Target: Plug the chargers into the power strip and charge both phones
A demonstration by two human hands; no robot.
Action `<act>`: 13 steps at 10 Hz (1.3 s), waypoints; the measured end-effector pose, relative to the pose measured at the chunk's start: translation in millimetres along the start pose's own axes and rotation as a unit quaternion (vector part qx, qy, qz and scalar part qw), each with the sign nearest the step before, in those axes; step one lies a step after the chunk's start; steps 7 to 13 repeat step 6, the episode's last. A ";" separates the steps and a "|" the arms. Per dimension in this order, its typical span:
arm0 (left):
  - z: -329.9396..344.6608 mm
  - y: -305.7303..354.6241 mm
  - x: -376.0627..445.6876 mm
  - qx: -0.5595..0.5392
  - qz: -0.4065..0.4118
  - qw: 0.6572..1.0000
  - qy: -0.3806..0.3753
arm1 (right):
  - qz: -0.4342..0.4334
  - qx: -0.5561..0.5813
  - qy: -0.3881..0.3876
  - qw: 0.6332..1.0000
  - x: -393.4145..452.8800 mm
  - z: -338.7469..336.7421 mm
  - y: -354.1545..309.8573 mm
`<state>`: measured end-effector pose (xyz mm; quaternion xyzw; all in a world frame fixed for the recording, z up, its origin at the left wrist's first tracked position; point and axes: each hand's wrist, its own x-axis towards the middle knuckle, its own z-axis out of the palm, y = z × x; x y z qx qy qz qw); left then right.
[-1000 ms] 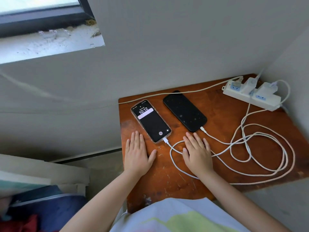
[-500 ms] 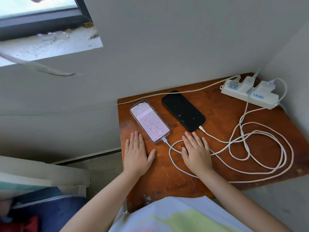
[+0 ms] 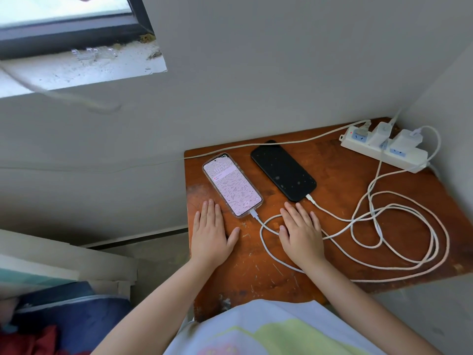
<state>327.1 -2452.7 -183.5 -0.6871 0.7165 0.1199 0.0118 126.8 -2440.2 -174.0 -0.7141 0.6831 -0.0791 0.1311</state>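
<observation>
Both hands flat on the wooden surface, palms down, fingers spread, gripping nothing. My left hand lies just beside the near corner of the lit phone; my right hand lies just short of the black phone, resting over a loop of white cable. Each phone has a connector seated in its near end. The cables run in loose, overlapping coils across the right of the surface up to the power strip in the far corner, where two white chargers stand plugged in side by side. Lit phone shows a lock screen; black phone's screen is dark, so I cannot tell from here whether it is drawing power. Judgement: plugging looks done, the step in hand is the final check. Next move, if any, calls for waking the dark screen with a light tap and pressing its connector home without dragging the coil under my palm. No containers in view.
</observation>
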 end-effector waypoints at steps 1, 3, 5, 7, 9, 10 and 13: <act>-0.2 0.2 0.7 -0.002 0.001 1.000 -0.002 | -0.002 0.002 0.007 1.000 0.0 0.9 0.6; 1.7 -0.7 0.1 0.003 0.003 1.000 0.002 | -0.003 0.000 0.014 1.000 -0.6 2.4 0.1; 2.5 -2.0 0.5 -0.004 0.002 1.000 0.002 | 0.003 -0.008 -0.032 0.999 1.0 -2.8 0.9; 2.0 -0.9 1.3 -0.008 0.005 1.000 -0.005 | 0.017 0.081 -0.016 0.996 10.0 -23.4 -4.1; 2.0 -0.9 1.3 -0.008 0.005 1.000 -0.005 | 0.017 0.081 -0.016 0.996 10.0 -23.4 -4.1; 2.0 -0.9 1.3 -0.008 0.005 1.000 -0.005 | 0.017 0.081 -0.016 0.996 10.0 -23.4 -4.1; 2.0 -0.9 1.3 -0.008 0.005 1.000 -0.005 | 0.017 0.081 -0.016 0.996 10.0 -23.4 -4.1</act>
